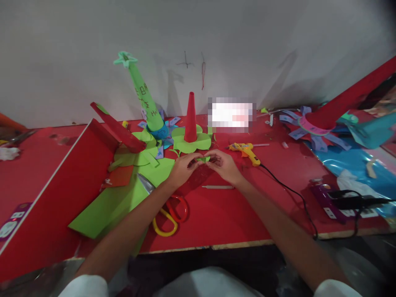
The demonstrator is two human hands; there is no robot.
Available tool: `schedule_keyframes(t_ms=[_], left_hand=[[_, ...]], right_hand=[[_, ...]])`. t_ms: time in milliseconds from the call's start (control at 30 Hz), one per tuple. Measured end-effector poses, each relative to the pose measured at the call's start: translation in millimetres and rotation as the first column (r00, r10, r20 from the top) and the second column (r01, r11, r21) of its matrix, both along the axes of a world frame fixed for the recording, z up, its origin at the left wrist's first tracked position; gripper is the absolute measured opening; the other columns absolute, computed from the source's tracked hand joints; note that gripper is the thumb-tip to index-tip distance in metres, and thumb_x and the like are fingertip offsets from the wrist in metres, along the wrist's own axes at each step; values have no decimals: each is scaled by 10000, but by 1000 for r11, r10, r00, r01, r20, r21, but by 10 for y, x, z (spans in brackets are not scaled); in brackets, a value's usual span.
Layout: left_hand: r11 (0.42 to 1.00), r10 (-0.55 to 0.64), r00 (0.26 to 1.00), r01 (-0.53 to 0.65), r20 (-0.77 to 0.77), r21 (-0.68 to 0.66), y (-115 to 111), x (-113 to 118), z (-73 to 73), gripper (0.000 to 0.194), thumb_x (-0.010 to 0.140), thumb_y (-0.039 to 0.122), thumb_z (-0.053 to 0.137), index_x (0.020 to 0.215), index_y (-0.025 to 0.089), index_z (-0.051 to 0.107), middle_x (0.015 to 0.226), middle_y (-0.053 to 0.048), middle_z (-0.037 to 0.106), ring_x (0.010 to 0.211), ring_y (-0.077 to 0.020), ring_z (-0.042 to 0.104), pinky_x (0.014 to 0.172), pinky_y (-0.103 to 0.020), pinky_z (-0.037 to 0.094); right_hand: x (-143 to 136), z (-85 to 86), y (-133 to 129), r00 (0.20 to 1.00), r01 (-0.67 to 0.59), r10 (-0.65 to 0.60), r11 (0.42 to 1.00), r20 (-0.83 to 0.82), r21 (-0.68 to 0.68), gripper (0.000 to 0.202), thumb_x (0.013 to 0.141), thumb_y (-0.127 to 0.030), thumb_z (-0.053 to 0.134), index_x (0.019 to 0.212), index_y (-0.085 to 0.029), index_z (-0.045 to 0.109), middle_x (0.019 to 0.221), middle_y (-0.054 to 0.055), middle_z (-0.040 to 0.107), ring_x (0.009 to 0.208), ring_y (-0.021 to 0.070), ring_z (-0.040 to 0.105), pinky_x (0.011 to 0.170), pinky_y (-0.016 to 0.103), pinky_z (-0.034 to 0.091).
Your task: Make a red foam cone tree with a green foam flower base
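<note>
Over the red table [216, 222], my left hand [186, 167] and my right hand [223, 165] meet with fingers pinched on a small green paper piece [203, 159]. The fingers partly hide its shape. Just behind them stands a red cone [191, 119] on a green petal-shaped base [181, 142]. A whitish pen-like stick [218, 187] lies right below my hands. To the left, scissors [175, 208] with one red and one yellow handle rest partly on a green sheet [114, 206]. A yellow glue gun [246, 150] lies to the right, its nozzle pointing left.
A red divider board [71, 181] stands at left. Behind it are a leaning red cone [116, 128] and a tall green cone [145, 95] topped with a star. The glue gun's black cord [287, 187] runs toward a purple power strip [328, 204]. Another red cone [349, 97] leans at right.
</note>
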State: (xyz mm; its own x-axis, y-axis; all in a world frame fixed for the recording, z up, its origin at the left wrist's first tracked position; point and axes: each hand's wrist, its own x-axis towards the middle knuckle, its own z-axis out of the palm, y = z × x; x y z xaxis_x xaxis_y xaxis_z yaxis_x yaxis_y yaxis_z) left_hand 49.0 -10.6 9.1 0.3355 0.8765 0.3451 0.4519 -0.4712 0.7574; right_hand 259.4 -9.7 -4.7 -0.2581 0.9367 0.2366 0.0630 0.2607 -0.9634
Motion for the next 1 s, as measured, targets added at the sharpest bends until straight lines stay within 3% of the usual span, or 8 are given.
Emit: schedule_keyframes(t_ms=[367,533,733,833,1000], left_hand=[[1000,-2,998,3,-66,16,11,-16,-22,245,1007,372,603,1113,207,751,1057,-62,818,896,-199,752,799,-283,540],[1000,-1,997,0,-79,-16,6,-18,-32,269,1019,368,579,1207,221,704,1129,-58,807,986,-210,766,855,-287,541],[996,26,993,-35,-115,-80,-1,-25,-48,331,1071,377,474,1302,229,660,782,0,755,724,-186,737,750,-286,526],[997,17,997,-24,-81,-79,-9,-20,-50,349,1080,361,449,1348,225,627,939,-27,786,765,-173,743,779,-280,539],[1000,8,999,-8,-32,-28,-10,-7,-60,393,1030,227,483,1414,225,568,1229,-75,761,1049,-191,746,927,-299,551]], right_hand=[[-11,-51,-16,999,4,-7,997,39,74,240,913,-399,748,1090,-240,713,1047,62,745,961,225,698,814,334,543],[-6,-69,-9,998,4,-10,996,69,89,237,927,-422,734,1087,-248,714,1037,66,746,965,238,699,811,342,550],[-11,-42,-30,995,3,-14,994,98,111,204,938,-343,698,1121,-251,702,1086,67,752,971,234,702,815,339,543],[-11,-35,-34,994,8,-21,993,109,118,215,933,-316,683,1136,-245,691,1124,71,751,988,237,703,834,347,547],[-17,-56,-34,994,22,-32,995,102,101,262,931,-310,672,1185,-245,663,1087,72,744,988,248,703,799,347,545]])
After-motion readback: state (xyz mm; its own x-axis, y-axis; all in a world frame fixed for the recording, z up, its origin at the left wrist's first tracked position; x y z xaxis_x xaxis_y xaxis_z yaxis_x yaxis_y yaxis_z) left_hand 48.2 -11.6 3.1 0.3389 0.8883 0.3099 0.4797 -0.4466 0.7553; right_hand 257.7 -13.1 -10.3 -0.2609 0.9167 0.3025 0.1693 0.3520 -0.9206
